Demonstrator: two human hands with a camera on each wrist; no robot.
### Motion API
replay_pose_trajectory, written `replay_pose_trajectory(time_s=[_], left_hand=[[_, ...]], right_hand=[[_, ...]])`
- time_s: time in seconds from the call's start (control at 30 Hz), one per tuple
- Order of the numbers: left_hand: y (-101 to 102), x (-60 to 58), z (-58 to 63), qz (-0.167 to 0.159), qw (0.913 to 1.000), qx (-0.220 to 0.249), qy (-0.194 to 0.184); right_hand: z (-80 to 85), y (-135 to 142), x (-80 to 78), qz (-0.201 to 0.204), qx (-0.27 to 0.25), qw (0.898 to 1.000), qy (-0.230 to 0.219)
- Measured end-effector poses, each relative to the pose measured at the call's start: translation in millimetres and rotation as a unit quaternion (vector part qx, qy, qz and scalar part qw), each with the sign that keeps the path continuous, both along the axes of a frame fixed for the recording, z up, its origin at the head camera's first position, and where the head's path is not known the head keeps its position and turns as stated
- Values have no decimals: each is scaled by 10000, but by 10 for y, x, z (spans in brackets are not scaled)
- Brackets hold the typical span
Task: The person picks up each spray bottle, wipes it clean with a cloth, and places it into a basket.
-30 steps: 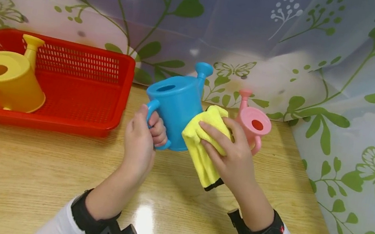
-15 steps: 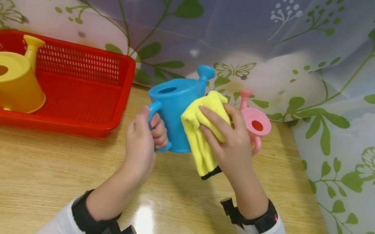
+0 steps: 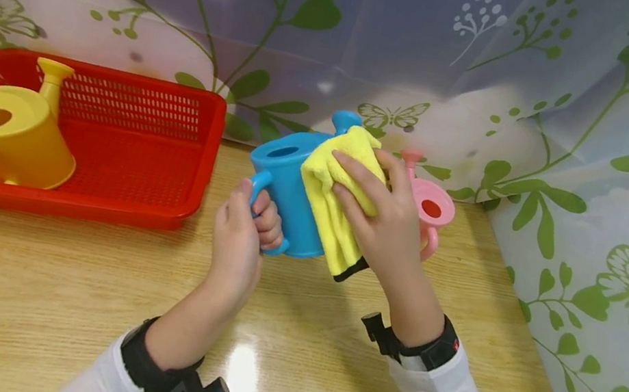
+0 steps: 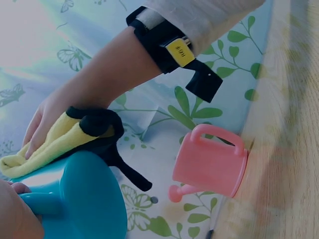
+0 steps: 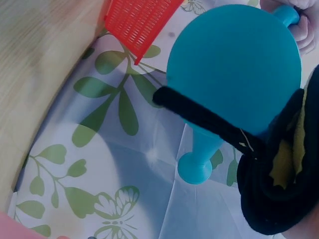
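- The person's left hand (image 3: 242, 232) gripped the handle of a blue plastic watering can (image 3: 286, 184), fingers curled round it.
- That can was raised above the pale wood-grain counter (image 3: 52, 305), near the middle of the scene, its spout on the far side and its round underside showing to both wrist views.
- The right hand (image 3: 382, 218) held a soft yellow cloth with black edging (image 3: 323, 187) against the right side of the blue can, its fingers bent over the fabric.
- A smaller pink plastic watering can (image 4: 212, 162) stood upright on the counter, to the right of the blue one and partly behind the right hand in the head view.
- At far left, a red slotted plastic basket (image 3: 117, 215) held a yellow plastic watering can (image 3: 40, 157) in its left part.
- A leaf-and-butterfly printed backdrop (image 3: 403, 37) rose along the counter's far and right sides.
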State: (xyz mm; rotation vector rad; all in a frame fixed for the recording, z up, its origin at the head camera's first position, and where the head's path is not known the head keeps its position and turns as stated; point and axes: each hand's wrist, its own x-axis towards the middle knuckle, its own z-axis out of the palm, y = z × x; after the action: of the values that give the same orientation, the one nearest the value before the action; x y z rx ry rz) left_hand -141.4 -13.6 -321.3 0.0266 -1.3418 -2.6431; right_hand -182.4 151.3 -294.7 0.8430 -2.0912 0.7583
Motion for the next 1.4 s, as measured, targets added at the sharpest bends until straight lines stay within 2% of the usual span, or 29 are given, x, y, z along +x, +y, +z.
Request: replay_pose_trajectory(time_s=[0.47,0.7,1.0,1.4], left_hand=[[9,0,-5,-132,9999,-11,-24],[12,0,-2,-141,9998,73,-81],[-6,-3,4,-173,9997,107,-98],[-51,-19,41,-40,9995,300,-98]], right_hand=[[166,-78,-89,-195,23,9998,77],[208,-101,-118,-109,-99,9998,110],[131,-62,-99,-193,-106,9997,53],[1,-45,-24,-195,-14,9998,52]])
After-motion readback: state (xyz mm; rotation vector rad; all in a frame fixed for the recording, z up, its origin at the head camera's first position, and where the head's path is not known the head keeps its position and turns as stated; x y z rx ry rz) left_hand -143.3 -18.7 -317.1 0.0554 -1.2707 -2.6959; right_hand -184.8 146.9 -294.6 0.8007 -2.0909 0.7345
